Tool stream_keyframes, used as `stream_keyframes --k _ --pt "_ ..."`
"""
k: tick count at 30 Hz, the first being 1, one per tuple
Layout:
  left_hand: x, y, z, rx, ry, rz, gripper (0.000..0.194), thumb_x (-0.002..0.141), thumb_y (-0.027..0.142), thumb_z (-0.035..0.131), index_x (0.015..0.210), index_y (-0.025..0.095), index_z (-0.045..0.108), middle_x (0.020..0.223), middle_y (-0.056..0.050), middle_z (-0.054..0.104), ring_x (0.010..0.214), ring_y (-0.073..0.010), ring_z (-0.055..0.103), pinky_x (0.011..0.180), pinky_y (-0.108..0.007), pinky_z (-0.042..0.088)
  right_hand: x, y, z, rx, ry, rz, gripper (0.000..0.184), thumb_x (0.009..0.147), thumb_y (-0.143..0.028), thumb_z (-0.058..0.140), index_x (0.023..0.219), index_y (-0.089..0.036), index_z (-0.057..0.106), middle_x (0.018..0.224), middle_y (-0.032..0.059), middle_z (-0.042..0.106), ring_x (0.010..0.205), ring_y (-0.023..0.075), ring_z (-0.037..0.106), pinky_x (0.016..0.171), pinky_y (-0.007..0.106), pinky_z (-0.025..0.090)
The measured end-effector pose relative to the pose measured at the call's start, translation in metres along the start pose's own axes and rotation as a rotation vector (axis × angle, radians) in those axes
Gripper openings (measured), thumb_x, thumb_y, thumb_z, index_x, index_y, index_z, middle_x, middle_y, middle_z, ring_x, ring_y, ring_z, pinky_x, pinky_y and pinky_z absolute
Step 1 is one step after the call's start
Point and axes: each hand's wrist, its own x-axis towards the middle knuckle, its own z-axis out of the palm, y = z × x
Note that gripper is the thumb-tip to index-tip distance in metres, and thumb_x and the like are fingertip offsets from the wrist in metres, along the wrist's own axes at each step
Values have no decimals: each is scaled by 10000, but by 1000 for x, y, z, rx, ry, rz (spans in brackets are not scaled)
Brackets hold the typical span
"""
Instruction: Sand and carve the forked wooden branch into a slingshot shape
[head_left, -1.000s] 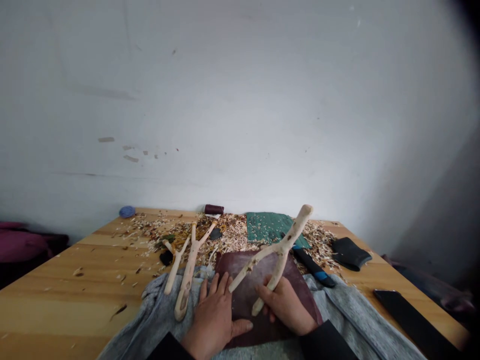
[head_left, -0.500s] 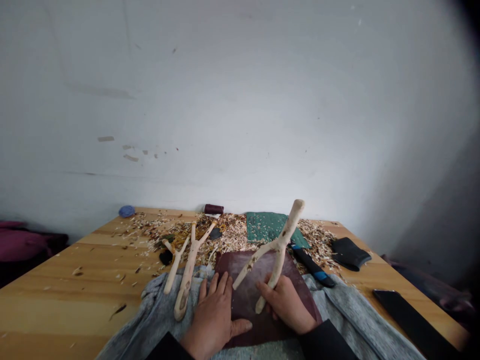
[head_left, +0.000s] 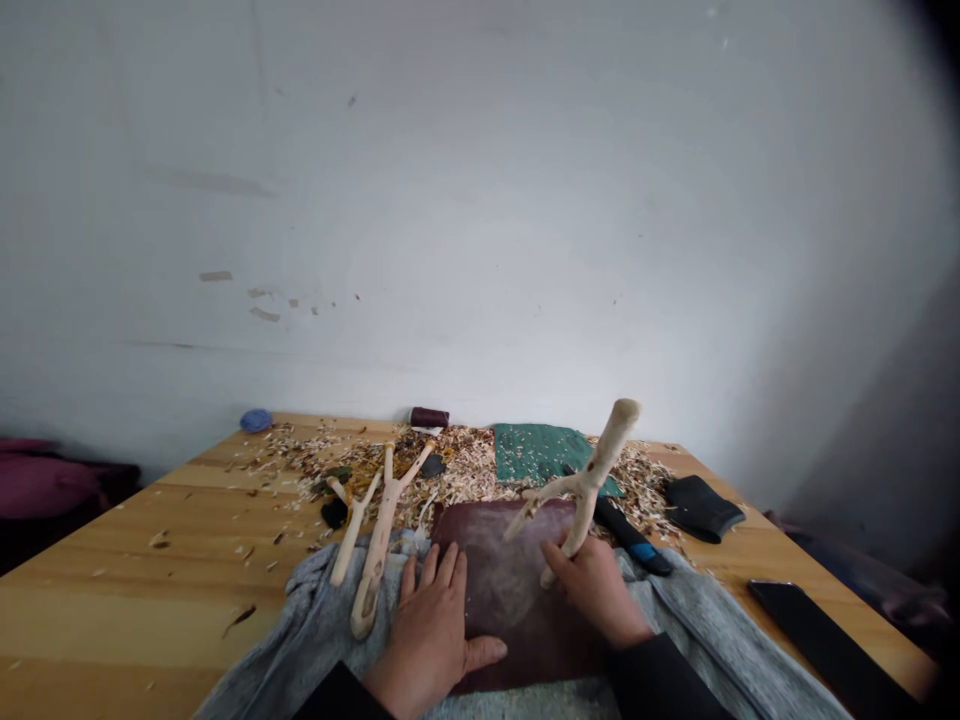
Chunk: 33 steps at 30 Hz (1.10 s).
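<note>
My right hand grips one prong of a peeled, Y-shaped forked stick. Its thick stem points up and to the right, and the other prong reaches down to the left over a dark red sheet of sandpaper. Pale dust marks the middle of the sheet. My left hand lies flat on the sheet's left side, fingers spread. To the left of that hand rest a larger forked stick and a smaller forked stick, both peeled. Grey cloth lies under the sheet.
Wood shavings cover the back of the wooden table. Among them lie a green sheet, a dark thread spool and a black-and-blue handled tool. A black piece and a phone are at right, a blue yarn ball back left.
My right hand has moved the forked stick to the right and a little away from me over the sandpaper. My left hand has stayed in place.
</note>
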Motion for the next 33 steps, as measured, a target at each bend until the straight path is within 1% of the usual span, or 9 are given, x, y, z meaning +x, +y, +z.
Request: stream_keyframes --k 5,9,11,13,16,19,22,29,33 --pt "2 -5 8 2 25 8 944 735 659 553 1445 69 358 1527 -182 262 1414 -379 204 1137 -565 132 -16 -16 16 84 -68 -143 299 768 -395 533 568 -236 380 495 -14 504 462 131 511 435 223 355" --pt "4 -7 10 -1 29 22 885 716 645 589 1424 141 422 1532 -154 273 1418 -376 191 1135 -570 123 -28 -26 27 301 -326 -16 266 762 -443 521 647 -228 414 449 -47 505 311 86 415 317 191 267" --pt "3 -6 7 -5 16 13 891 713 628 602 1437 149 400 1531 -147 279 1418 -374 193 1138 -564 124 -29 -26 29 341 -372 4 258 753 -444 534 672 -217 443 461 -41 539 304 82 427 307 179 263" --pt "1 -3 3 -13 10 -3 911 718 623 598 1443 114 382 1529 -161 276 1417 -375 196 1143 -555 123 -24 -23 25 313 -325 14 254 749 -430 546 654 -215 451 453 -37 543 307 87 445 309 179 273" --pt "-1 0 0 -21 16 -5 927 739 633 568 1443 65 364 1525 -180 275 1414 -380 202 1144 -557 125 -9 -11 11 185 -133 72 268 761 -396 547 587 -226 437 402 -35 502 312 104 462 330 197 314" --pt "-2 0 0 -21 18 -3 929 751 634 552 1447 55 348 1526 -178 271 1416 -383 193 1143 -568 126 4 -1 -3 144 -33 102 286 786 -365 535 560 -228 427 416 -23 503 349 111 492 369 203 351" --pt "-1 -1 0 -17 3 -4 932 753 638 550 1448 53 343 1528 -180 259 1416 -381 193 1142 -567 127 4 0 -2 159 -59 116 285 799 -358 518 566 -227 422 412 -27 502 345 108 490 362 197 351" --pt "1 -4 6 -5 26 19 859 744 670 534 1377 90 483 1527 -162 273 1419 -372 190 1139 -563 124 -27 -22 35 297 -337 79 266 779 -432 513 639 -218 439 391 -57 501 275 84 425 281 167 262" --pt "1 -3 6 -18 34 5 910 738 642 551 1427 69 395 1525 -170 277 1417 -372 200 1139 -560 123 -19 -18 26 245 -226 74 271 775 -424 522 617 -220 440 400 -45 512 282 88 436 292 176 276"
